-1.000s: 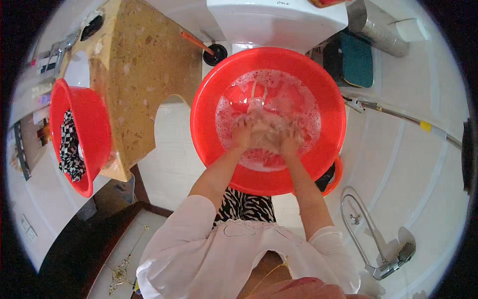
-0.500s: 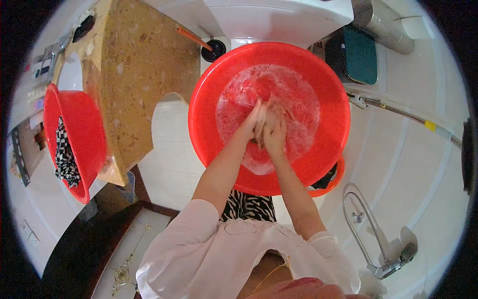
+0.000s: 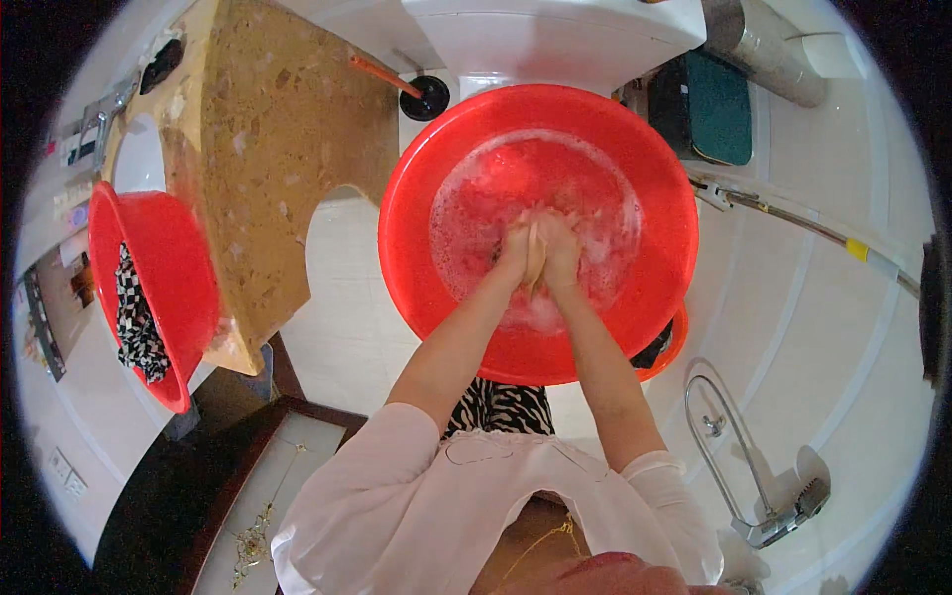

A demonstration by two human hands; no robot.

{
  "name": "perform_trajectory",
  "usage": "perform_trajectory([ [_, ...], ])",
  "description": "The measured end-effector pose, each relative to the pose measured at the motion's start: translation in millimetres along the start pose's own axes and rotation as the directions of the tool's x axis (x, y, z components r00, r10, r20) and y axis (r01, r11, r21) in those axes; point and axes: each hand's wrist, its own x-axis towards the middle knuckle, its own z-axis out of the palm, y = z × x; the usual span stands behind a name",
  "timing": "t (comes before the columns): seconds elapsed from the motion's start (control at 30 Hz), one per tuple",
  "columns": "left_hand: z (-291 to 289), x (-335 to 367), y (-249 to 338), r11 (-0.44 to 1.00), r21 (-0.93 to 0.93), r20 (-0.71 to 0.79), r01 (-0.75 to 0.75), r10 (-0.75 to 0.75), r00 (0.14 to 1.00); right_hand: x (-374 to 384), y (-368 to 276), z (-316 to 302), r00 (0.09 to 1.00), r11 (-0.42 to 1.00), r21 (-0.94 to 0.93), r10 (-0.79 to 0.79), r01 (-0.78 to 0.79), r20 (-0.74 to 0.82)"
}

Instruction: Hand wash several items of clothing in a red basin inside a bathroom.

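Note:
A big red plastic basin in front of me holds sudsy water. Over its middle, my left hand and my right hand are pressed together at the water, fingers closed. A narrow tan strip shows between them, perhaps wet cloth, and a dark bit peeks out by the left hand. The kind of thing they grip cannot be made out. Foam and water hide the fingertips.
A smaller red basin with black-and-white checked cloth stands on the stone counter. A plunger lies behind the big basin, beside a dark green bin. An orange-red tub sits partly under it. A shower head is at right.
Both hands have shifted slightly down into the suds and closed more tightly together. The tan strip now shows between them, and the water's foam has moved about.

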Motion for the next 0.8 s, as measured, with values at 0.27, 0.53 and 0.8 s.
perform_trajectory([
  [0.27,22,-28,110,0.121,0.992,-0.003,-0.039,0.326,0.945,78,38,-89,0.958,0.811,-0.561,0.268,-0.166,0.104],
  [0.53,43,-14,92,-0.322,0.885,0.44,-0.337,0.335,0.833,54,113,-60,0.966,0.927,-0.282,0.259,-0.248,0.003],
  [0.8,30,-1,43,-0.186,0.922,0.386,-0.338,0.438,0.812,22,107,-32,0.946,0.904,0.346,0.305,-0.252,-0.107],
])
